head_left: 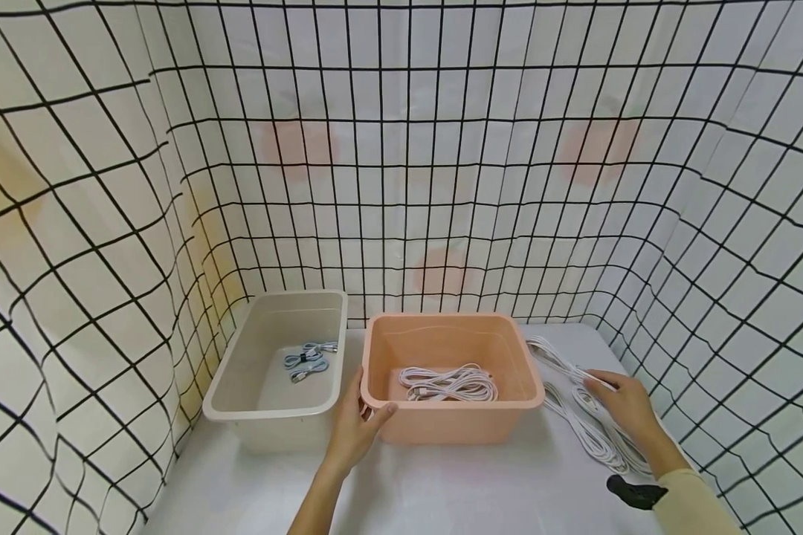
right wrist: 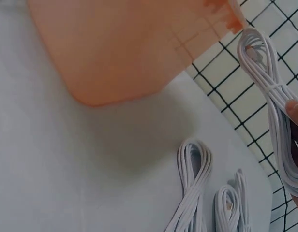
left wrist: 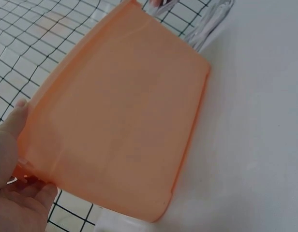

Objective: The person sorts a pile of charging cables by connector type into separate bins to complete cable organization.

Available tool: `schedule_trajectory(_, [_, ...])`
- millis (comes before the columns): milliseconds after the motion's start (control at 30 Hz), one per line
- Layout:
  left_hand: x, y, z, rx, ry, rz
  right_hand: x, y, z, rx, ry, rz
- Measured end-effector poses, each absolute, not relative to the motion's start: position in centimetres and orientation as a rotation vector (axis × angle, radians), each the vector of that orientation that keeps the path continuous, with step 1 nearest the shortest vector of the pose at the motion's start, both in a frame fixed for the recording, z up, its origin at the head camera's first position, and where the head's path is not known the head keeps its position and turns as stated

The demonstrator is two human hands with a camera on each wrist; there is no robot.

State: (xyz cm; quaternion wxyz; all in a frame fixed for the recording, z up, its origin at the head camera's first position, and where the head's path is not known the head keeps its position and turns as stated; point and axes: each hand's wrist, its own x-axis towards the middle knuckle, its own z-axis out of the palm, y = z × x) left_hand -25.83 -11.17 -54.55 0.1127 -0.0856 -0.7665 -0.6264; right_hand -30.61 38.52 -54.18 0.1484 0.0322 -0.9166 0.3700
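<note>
My left hand (head_left: 353, 429) grips the front left corner of an orange plastic bin (head_left: 451, 425), thumb over the rim. In the left wrist view, the thumb and curled fingers (left wrist: 45, 197) sit at the bin's edge. Inside this bin lie coiled white cables (head_left: 465, 383). To its right, my right hand (head_left: 624, 407) holds a bundled white cable (right wrist: 271, 92), folded in long loops and bound by a tie. One looped end of that bundle reaches close to the bin's right side. More white cable bundles (right wrist: 191, 188) lie on the table below the hand.
A cream bin (head_left: 277, 412) stands left of the orange one, with blue-grey cables (head_left: 306, 361) in it. White sheeting with a black wire grid (head_left: 408, 163) encloses the back and sides. The white tabletop (head_left: 442, 490) extends in front of the bins.
</note>
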Motion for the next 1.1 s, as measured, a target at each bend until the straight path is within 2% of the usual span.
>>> schedule_trajectory(300, [-25.8,-11.0,-54.5,-0.257,-2.25,-1.837,-31.5,37.5,-51.9,0.085,-2.606,1.081])
schedule_trajectory(1100, [-25.7,-11.0,-54.4,-0.254,-2.25,-1.83,-33.7,32.9,-47.5,0.371,-2.601,1.064])
